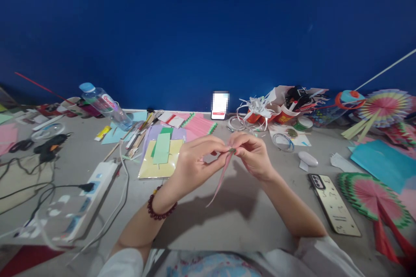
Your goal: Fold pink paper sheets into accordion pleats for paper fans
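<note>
My left hand, with a dark red bead bracelet at its wrist, pinches a thin piece of pink paper. The paper hangs edge-on below the fingers, its lower tip pointing toward me. My right hand pinches the same paper at its green upper end, fingertips close to those of the left. Fingers cover most of that green end, so its folds cannot be made out. Left of my hands, green paper strips lie on a yellow paper pack.
A pleated pink-and-green sheet lies behind. At right are a phone, a blue sheet and a pink-and-green paper fan. A power strip with cables and a tilted bottle stand left. Another phone leans against the blue wall.
</note>
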### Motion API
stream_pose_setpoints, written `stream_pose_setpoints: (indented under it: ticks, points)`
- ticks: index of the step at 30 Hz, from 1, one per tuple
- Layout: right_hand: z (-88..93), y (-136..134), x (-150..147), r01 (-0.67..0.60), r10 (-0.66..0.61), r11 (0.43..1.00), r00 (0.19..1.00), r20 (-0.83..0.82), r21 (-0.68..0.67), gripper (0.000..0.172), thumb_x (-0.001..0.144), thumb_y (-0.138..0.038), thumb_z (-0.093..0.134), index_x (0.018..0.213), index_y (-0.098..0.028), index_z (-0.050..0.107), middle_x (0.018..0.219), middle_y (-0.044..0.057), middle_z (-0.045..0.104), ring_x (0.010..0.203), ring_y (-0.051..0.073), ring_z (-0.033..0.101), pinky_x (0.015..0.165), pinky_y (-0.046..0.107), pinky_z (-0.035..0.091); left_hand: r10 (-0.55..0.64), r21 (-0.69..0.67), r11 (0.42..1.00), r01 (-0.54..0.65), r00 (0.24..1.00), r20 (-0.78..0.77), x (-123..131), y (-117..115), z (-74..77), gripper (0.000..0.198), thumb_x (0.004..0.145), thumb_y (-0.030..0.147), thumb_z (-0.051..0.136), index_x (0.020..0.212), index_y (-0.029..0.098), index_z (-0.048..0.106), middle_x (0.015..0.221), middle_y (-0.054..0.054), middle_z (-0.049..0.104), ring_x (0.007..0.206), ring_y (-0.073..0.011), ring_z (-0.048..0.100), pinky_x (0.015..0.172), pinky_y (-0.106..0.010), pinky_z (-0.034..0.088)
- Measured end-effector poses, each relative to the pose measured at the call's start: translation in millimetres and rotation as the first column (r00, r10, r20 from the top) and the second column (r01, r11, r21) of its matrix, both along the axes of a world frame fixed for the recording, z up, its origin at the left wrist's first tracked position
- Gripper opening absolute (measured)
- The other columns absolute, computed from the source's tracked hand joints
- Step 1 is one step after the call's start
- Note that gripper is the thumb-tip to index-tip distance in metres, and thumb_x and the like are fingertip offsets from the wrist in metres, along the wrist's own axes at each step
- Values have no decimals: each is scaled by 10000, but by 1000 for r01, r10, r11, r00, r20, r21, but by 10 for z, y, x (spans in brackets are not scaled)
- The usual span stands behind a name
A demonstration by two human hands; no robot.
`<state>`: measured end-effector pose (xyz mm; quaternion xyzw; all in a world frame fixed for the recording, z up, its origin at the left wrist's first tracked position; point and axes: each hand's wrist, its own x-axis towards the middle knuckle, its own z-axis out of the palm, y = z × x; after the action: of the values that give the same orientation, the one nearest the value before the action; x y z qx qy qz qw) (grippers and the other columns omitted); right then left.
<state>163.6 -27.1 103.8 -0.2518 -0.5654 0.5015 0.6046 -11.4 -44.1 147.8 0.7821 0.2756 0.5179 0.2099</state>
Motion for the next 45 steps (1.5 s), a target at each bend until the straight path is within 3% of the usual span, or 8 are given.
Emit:
stream_pose_setpoints:
  ticks: [6,11,16,21,26,31,37,45]
  points:
    - [2,-11,-15,21,-18,997,999,32,-75,272,675,-457,800,701,-225,660,704,6,630,695,155,588,653,318,506,16,-9,1000,-16,1000,-4,5,-14,3,44,837,170,656,855,190,691,824,-44,724,736,-135,677,617,-235,558]
    - [-27,-15,9,-5,7,998,999,37,-60,221,723,-416,773,740,-229,657,735,5,628,716,154,592,673,315,504,-7,-24,1000,7,1000,4,2,-15,10,68,836,150,655,867,191,698,829,-40,724,743,-132,676,639,-239,557]
    - [2,-22,56,34,-37,999,995,91,42,113,787,-341,726,787,-246,665,756,3,639,734,153,599,690,312,497,-35,-143,989,33,999,-7,-4,-55,73,81,837,159,638,883,176,703,844,-47,729,758,-140,679,646,-243,565]
    - [103,-37,62,149,-200,966,949,246,211,95,806,-319,693,755,-241,676,717,21,659,724,176,604,697,343,503,6,-274,961,-31,996,-92,-2,-82,85,125,786,234,707,897,178,694,871,-44,733,755,-151,679,656,-251,587]
    - [129,-48,66,167,-289,914,908,305,369,22,796,-237,712,792,-258,715,709,17,696,694,178,625,696,353,510,53,-265,961,-81,993,-109,-18,-48,34,88,830,147,625,841,194,699,811,-16,737,713,-132,678,601,-207,558]
    - [165,-66,104,147,-281,926,883,376,347,63,767,-296,748,813,-256,732,753,33,723,718,196,658,703,359,536,74,-266,960,-88,995,-60,-30,-19,6,79,818,173,643,839,195,717,808,-31,747,718,-154,695,621,-231,581]
    - [262,-113,135,172,-352,907,812,465,385,84,769,-233,747,847,-257,732,800,25,737,745,178,671,710,322,542,66,-335,940,-68,998,-17,-19,24,19,62,806,171,671,812,195,728,780,-24,744,709,-143,690,607,-213,579]
    - [288,-129,149,195,-373,907,781,500,372,45,783,-253,730,806,-276,762,768,8,752,688,170,684,654,303,553,50,-382,923,-36,998,26,-19,90,-11,103,800,283,706,801,186,741,731,-32,736,621,-136,664,498,-206,552]
